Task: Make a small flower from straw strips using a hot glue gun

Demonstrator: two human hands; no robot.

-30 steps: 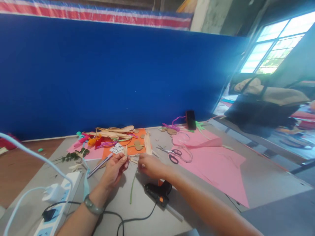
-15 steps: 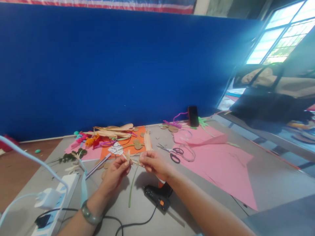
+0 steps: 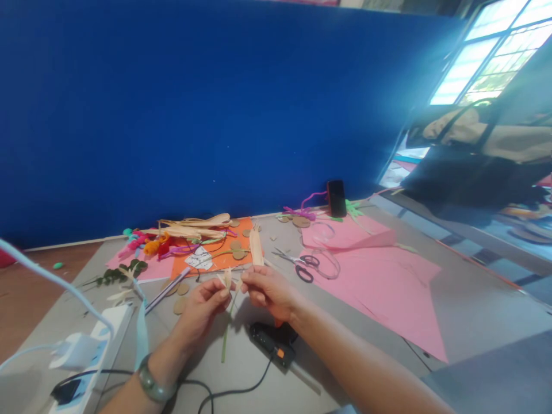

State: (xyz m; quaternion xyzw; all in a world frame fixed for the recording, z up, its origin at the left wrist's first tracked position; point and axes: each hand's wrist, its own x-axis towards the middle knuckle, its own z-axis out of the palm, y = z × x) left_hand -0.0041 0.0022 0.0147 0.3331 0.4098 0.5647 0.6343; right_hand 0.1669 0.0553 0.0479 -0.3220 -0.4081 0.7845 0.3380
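My left hand (image 3: 209, 302) is closed in a pinch around a small flower-like piece of pale husk (image 3: 228, 278). A thin green stem (image 3: 225, 340) hangs below it toward the table. My right hand (image 3: 269, 290) faces it with thumb and forefinger pinched on a short pale husk strip (image 3: 239, 283). The fingertips of both hands are close together, and the join between strip and flower is too small to make out. Under my right wrist lies a black glue gun (image 3: 271, 347) with an orange trigger.
Scissors (image 3: 302, 263) lie open beside pink paper (image 3: 388, 282) on the right. Behind my hands are orange paper (image 3: 179, 265), a bundle of husk strips (image 3: 194, 227) and coloured yarn pieces (image 3: 150, 246). A power strip (image 3: 114, 322) with cords stands at left; a phone (image 3: 336, 198) leans on the blue panel.
My right hand has shifted slightly, and the pale strip now points upward near the flower instead of stretching between the hands. The whole view has tilted down a little.
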